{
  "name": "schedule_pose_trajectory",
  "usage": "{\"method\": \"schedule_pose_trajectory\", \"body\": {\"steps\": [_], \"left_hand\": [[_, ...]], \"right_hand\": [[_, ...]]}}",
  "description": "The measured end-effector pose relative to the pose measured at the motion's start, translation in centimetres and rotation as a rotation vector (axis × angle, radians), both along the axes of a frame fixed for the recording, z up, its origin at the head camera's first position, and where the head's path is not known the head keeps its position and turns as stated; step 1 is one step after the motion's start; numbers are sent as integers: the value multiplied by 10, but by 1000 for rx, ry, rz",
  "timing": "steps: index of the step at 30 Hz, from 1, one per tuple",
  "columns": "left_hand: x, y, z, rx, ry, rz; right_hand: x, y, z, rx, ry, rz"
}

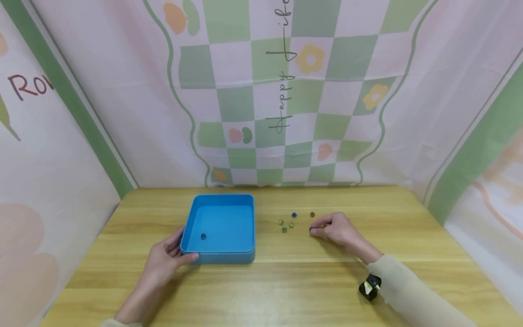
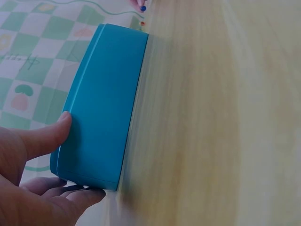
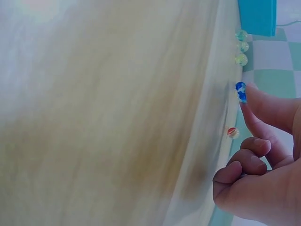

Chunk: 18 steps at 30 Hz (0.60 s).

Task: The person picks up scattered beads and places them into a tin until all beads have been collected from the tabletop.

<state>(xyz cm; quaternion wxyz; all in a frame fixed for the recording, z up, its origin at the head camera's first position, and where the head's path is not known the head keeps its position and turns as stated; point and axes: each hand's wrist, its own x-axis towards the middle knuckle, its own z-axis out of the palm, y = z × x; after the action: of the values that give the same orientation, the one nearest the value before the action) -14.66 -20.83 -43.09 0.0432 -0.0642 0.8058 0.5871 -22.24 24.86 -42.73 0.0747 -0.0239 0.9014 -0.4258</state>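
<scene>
A square blue box [image 1: 218, 258] stands on the table, with one dark marble [image 1: 203, 236] inside near its left front. My left hand [image 1: 163, 261] grips the box's near left corner, thumb on the front wall and fingers along the side; the left wrist view shows the thumb pressed to the wall [image 2: 101, 103]. To the right of the box, my right hand [image 1: 341, 231] pinches a blue marble [image 3: 241, 89] between thumb and forefinger, low over the tabletop. Its other fingers are curled in. Just beyond the fingertips lies an orange-brown marble [image 1: 312, 214].
Between box and right hand, three greenish marbles [image 1: 284, 230] and a blue marble [image 1: 294, 215] lie on the wooden table [image 1: 261, 295]. A patterned cloth [image 1: 269, 100] hangs behind the table's far edge. A small black device [image 1: 369, 287] is at the right sleeve.
</scene>
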Motion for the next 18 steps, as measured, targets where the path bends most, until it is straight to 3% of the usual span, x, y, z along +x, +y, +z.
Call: {"method": "schedule_pose_trajectory", "body": {"steps": [18], "left_hand": [[-1,0,-1,22,-10,-6]], "right_hand": [[4,-14,20,-102,-56,31]]}}
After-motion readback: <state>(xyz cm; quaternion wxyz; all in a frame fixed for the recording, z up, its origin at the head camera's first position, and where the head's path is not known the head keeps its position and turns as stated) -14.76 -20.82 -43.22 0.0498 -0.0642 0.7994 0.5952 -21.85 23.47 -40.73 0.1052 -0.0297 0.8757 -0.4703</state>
